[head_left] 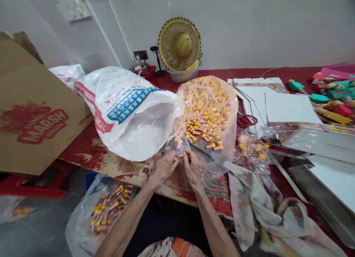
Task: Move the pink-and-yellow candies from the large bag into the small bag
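My left hand (pixel 166 166) and my right hand (pixel 193 166) meet near the table's front edge, with a small pink, yellow-capped piece (pixel 181 155) between their fingertips. Both hands have their fingers pressed together on it. Just beyond them a clear plastic bag (pixel 231 127) lies open toward me, full of small pink pieces with yellow caps (pixel 206 116). Left of that bag rests a large white woven sack (pixel 144 131) with its mouth open. It has blue and red print.
A cardboard box (pixel 36 116) stands at the left. Below the edge hangs a bag of capped pieces (pixel 111 207). A cloth (pixel 255 198), red scissors (pixel 246 120), white card sheets (pixel 291 107) and colourful items (pixel 341 98) lie right. A straw hat (pixel 177 46) leans behind.
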`<state>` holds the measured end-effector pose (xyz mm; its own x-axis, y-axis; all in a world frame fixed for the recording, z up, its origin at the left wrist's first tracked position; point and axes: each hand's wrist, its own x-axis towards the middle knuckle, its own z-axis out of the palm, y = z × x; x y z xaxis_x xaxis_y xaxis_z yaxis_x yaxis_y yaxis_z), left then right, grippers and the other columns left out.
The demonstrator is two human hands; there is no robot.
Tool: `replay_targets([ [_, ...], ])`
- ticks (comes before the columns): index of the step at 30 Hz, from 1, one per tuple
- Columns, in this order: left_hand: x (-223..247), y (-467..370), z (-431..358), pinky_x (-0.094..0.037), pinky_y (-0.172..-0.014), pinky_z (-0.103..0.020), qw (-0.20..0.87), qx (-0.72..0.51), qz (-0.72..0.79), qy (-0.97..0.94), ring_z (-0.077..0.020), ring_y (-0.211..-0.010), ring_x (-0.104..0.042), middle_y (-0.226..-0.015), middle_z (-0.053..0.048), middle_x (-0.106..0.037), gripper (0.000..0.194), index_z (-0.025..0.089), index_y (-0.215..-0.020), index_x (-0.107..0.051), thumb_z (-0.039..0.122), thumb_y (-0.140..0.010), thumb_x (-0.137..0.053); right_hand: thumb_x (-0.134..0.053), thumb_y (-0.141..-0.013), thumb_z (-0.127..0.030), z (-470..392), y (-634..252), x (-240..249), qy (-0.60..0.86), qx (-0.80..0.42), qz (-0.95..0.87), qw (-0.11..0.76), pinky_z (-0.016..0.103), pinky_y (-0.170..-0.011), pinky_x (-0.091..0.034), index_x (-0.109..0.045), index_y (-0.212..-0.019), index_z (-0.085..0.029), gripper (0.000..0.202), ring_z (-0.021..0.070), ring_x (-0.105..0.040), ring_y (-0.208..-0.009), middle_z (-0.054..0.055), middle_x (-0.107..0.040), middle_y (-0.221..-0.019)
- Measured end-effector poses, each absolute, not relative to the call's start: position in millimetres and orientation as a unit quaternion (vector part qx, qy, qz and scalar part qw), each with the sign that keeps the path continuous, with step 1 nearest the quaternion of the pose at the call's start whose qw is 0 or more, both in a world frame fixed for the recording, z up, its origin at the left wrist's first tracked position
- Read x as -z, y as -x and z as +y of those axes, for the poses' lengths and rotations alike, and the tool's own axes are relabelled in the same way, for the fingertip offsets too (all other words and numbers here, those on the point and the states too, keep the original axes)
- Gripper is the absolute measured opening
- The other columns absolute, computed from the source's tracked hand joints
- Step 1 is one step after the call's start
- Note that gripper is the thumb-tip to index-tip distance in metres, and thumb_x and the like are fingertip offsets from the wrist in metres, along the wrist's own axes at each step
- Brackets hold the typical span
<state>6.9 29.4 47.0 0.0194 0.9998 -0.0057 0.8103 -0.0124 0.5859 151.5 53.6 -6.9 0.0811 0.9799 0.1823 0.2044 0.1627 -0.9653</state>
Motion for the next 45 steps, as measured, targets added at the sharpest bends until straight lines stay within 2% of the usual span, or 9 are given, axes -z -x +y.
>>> replay_targets([
  [5,-40.5,-0.2,32.3,-0.056,-0.071,-0.026,0.314,-0.324,0.661,-0.599,-0.0174,-0.078,-0.073,-0.086,0.001,-0.074,0.016,0.024,-0.102,-0.065,0.037,-0.095,-0.059,-0.052,-0.099,-0.043,53.5,-150.3,3.9,0.537,-0.392,-0.541,0.515,0.037,-0.087,-0.057,-0.072,-0.111,-0.022,0.032,0.0236,-0.074,-0.089,0.008,-0.079,-0.097],
  [10,-30.7,-2.3,27.3,-0.053,-0.07,-0.026,0.277,-0.37,0.686,-0.562,-0.0161,-0.074,-0.071,-0.083,0.002,-0.07,0.03,0.024,-0.12,-0.063,0.034,-0.091,-0.063,-0.052,-0.099,-0.043,52.3,-151.7,0.2,0.547,-0.384,-0.541,0.511,0.038,-0.088,-0.056,-0.072,-0.113,-0.02,0.033,0.0233,-0.073,-0.087,0.008,-0.079,-0.099],
  [15,-30.4,-2.8,32.0,-0.05,-0.067,-0.024,0.221,-0.452,0.683,-0.529,-0.0136,-0.067,-0.063,-0.077,0.005,-0.062,0.052,0.02,-0.141,-0.052,0.039,-0.095,-0.062,-0.05,-0.099,-0.042,52.9,-151.4,0.7,0.545,-0.383,-0.545,0.509,0.038,-0.089,-0.056,-0.072,-0.111,-0.02,0.033,0.0238,-0.073,-0.091,0.008,-0.078,-0.099],
  [20,-25.4,-2.1,30.9,-0.049,-0.069,-0.024,0.208,-0.388,0.686,-0.58,-0.0132,-0.067,-0.061,-0.076,0.006,-0.059,0.04,0.021,-0.133,-0.061,0.028,-0.093,-0.06,-0.047,-0.101,-0.044,52.8,-151.9,3.1,0.532,-0.349,-0.579,0.51,0.038,-0.089,-0.055,-0.072,-0.111,-0.019,0.036,0.0237,-0.072,-0.091,0.009,-0.078,-0.1],
  [25,-25.1,-5.2,19.4,-0.051,-0.073,-0.024,0.146,-0.422,0.684,-0.576,-0.0134,-0.071,-0.063,-0.081,0.004,-0.063,0.044,0.021,-0.141,-0.058,0.031,-0.098,-0.057,-0.046,-0.103,-0.044,51.8,-154.6,2.1,0.536,-0.302,-0.6,0.512,0.04,-0.091,-0.054,-0.071,-0.112,-0.018,0.036,0.0251,-0.07,-0.095,0.011,-0.076,-0.103],
  [32,-23.1,-4.2,8.8,-0.05,-0.069,-0.024,0.226,-0.408,0.697,-0.544,-0.0144,-0.069,-0.063,-0.075,0.005,-0.062,0.037,0.021,-0.131,-0.063,0.029,-0.096,-0.058,-0.045,-0.104,-0.042,50.7,-155.2,3.4,0.527,-0.322,-0.622,0.481,0.038,-0.091,-0.054,-0.069,-0.114,-0.019,0.035,0.0236,-0.07,-0.097,0.011,-0.076,-0.106],
  [35,-26.1,-1.7,10.8,-0.05,-0.07,-0.024,0.207,-0.42,0.693,-0.548,-0.0147,-0.069,-0.064,-0.076,0.004,-0.063,0.038,0.021,-0.133,-0.063,0.029,-0.097,-0.057,-0.044,-0.103,-0.042,50.4,-154.8,4.5,0.529,-0.318,-0.622,0.481,0.039,-0.091,-0.054,-0.069,-0.112,-0.019,0.036,0.0239,-0.07,-0.097,0.011,-0.076,-0.105],
  [40,-28.2,4.1,21.2,-0.051,-0.07,-0.026,0.196,-0.342,0.731,-0.558,-0.0169,-0.069,-0.066,-0.073,0.004,-0.065,0.034,0.024,-0.123,-0.069,0.021,-0.091,-0.061,-0.044,-0.104,-0.048,51.5,-153.8,9.3,0.541,-0.302,-0.618,0.485,0.041,-0.093,-0.054,-0.069,-0.113,-0.02,0.039,0.0248,-0.071,-0.095,0.011,-0.077,-0.103],
  [45,-30.6,0.8,24.7,-0.054,-0.081,-0.027,0.149,-0.37,0.72,-0.568,-0.017,-0.082,-0.07,-0.091,0.0,-0.073,0.04,0.024,-0.136,-0.063,0.025,-0.096,-0.057,-0.041,-0.105,-0.058,51.5,-155.4,14.4,0.563,-0.277,-0.592,0.506,0.042,-0.088,-0.055,-0.066,-0.124,-0.016,0.052,0.0252,-0.072,-0.093,0.013,-0.077,-0.108],
])
